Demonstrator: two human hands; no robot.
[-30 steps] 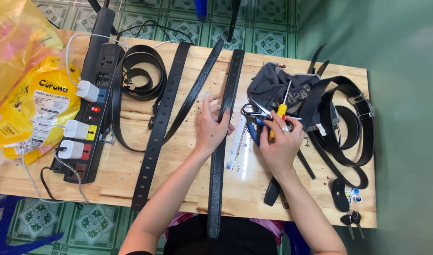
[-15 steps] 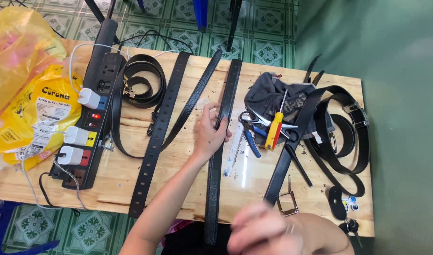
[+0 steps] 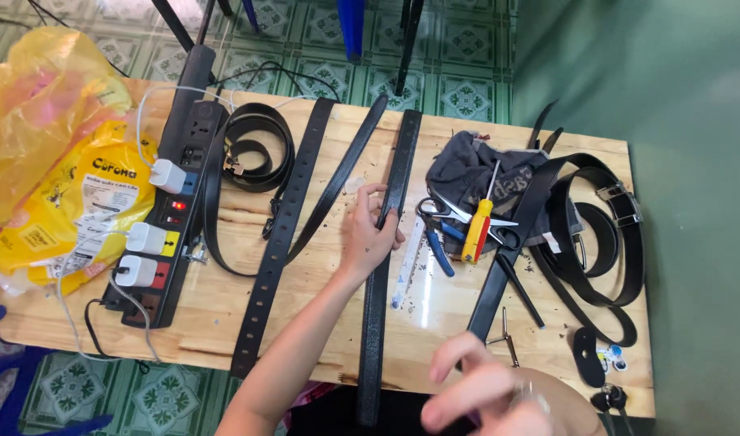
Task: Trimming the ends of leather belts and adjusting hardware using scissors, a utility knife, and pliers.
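Note:
A long black belt [image 3: 380, 307] lies lengthwise down the middle of the wooden table [image 3: 225, 315]. My left hand [image 3: 368, 232] rests on it near its far half, fingers curled over its edge. My right hand [image 3: 487, 396] is blurred at the near edge of the table, raised above the wood, with something shiny by its fingers; I cannot tell what. A small metal buckle piece [image 3: 507, 337] lies just beyond it.
Left: a black power strip [image 3: 176, 218] with white chargers, and yellow plastic bags [image 3: 55, 161]. Two more belts [image 3: 281, 242] and a coiled belt [image 3: 257, 153] lie left of my hand. Right: scissors [image 3: 438, 210], a yellow-handled screwdriver [image 3: 476, 230], blue pliers [image 3: 438, 249], a dark cloth [image 3: 467, 165], looped belts [image 3: 600, 242].
My right hand left the tools by the cloth and pulled back to the near table edge. The left hand stayed on the belt. The camera tilted slightly.

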